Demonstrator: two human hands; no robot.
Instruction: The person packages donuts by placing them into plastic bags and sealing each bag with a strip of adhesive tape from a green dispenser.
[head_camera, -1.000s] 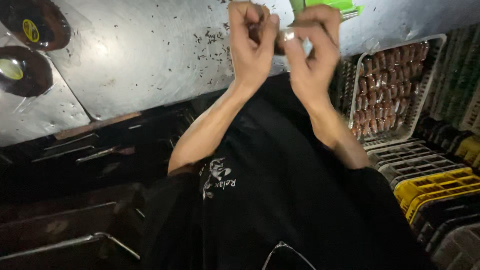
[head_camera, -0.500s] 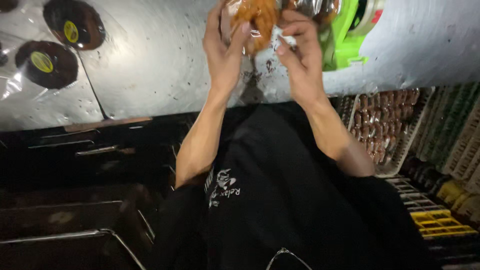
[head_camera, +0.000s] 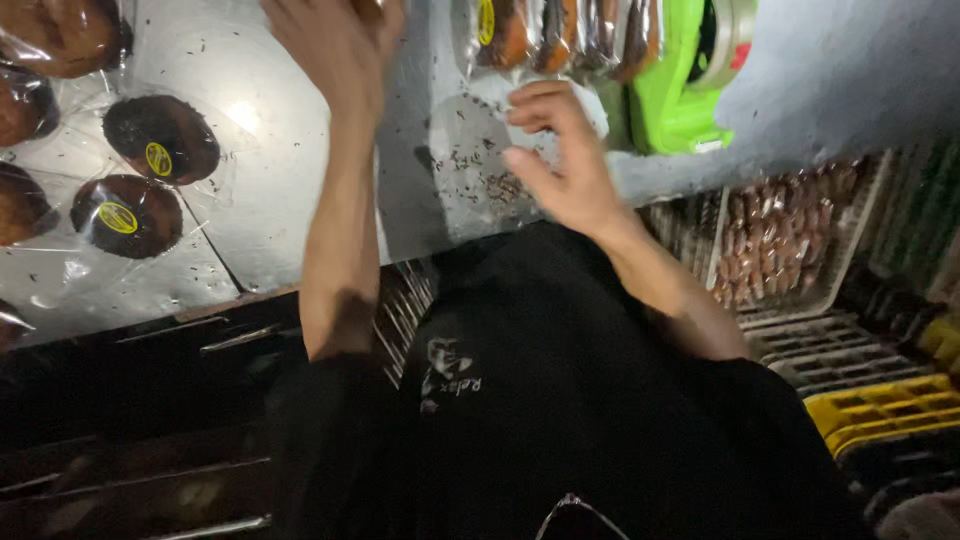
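Both hands held one bun half a second ago; now parted. Left hand (head_camera: 335, 45) fingers curled, bun hidden at the frame top. Right hand (head_camera: 560, 160) fingers spread, empty, near bagged buns (head_camera: 555, 35) on the desk (head_camera: 270, 190)

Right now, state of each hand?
Left hand: raised at the top edge of the frame, fingers curled; anything it holds is cut off, cannot tell.
Right hand: open, empty, over the crumb-strewn metal table.

A bakery packing room: bagged buns (head_camera: 160, 139) on a steel table (head_camera: 270, 190), stacked plastic trays (head_camera: 880, 410) beside it
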